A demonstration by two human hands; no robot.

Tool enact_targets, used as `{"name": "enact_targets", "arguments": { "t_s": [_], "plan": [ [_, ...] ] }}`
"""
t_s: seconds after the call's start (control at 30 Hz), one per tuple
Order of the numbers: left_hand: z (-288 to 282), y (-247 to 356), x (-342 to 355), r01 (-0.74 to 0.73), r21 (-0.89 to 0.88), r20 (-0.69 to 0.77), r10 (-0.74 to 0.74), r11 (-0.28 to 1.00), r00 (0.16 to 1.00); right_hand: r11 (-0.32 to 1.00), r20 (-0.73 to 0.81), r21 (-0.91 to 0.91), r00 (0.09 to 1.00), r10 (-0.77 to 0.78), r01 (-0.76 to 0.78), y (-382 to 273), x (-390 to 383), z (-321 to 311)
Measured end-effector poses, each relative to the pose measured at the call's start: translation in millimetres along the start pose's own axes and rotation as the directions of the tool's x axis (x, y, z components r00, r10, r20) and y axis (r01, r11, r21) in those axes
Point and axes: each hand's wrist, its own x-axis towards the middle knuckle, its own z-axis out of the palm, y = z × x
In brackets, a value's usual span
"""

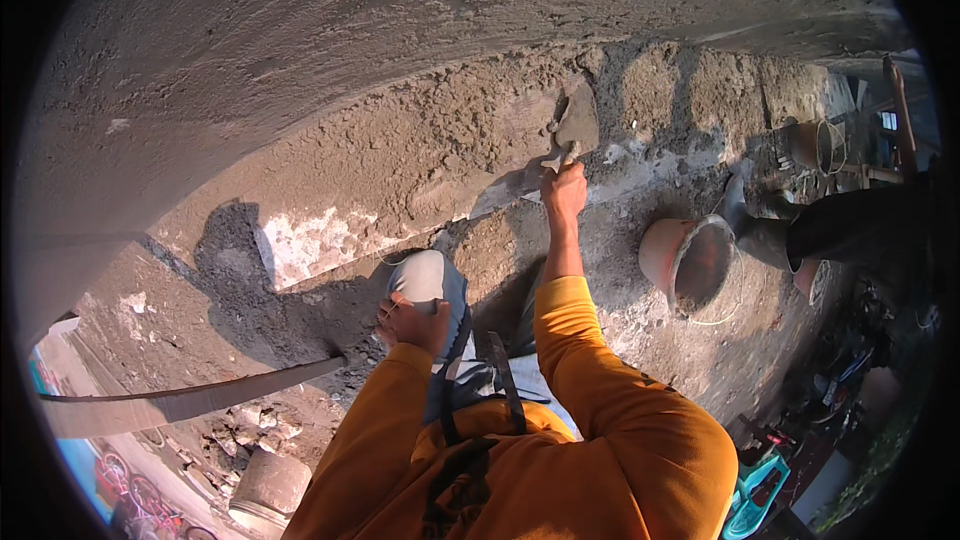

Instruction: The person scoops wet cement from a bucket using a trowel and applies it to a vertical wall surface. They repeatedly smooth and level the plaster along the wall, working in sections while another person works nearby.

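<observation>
My right hand (565,190): fingers closed round a grey, mortar-smeared metal trowel (577,123), its blade over rough grey-brown mortar (430,140), presumably gripped close for control. My left hand (412,324): fingers loosely spread on my white-and-blue clothed knee (420,275), likely for balance.

Right hand (566,192) grips trowel (579,122) by its handle. Relative to trowel: mortar (420,145) spreads left; bucket (660,252) lower right; left hand (418,327) — on knee (420,275) — lower left.

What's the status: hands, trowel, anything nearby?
Right hand gripping trowel. Left hand on knee. Trowel blade by rough mortar. Bucket off to the right, apart from trowel.
</observation>
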Motion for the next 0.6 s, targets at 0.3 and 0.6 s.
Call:
{"name": "enact_targets", "arguments": {
  "t_s": [0.3, 0.6],
  "plan": [
    [15.3, -11.5, 2.3, 0.023, -0.003, 0.001, -0.023, 1.0, 1.0, 0.993, 0.052, 0.11, 0.998, 0.034, -0.04, -60.7, -100.2, 18.5],
    [15.7, -22.6, 4.7, 0.023, -0.001, -0.007, -0.023, 1.0, 1.0, 0.793, 0.166, 0.539, 0.959, 0.231, -0.284, -44.1, -167.5, 105.9]
  ]
}}
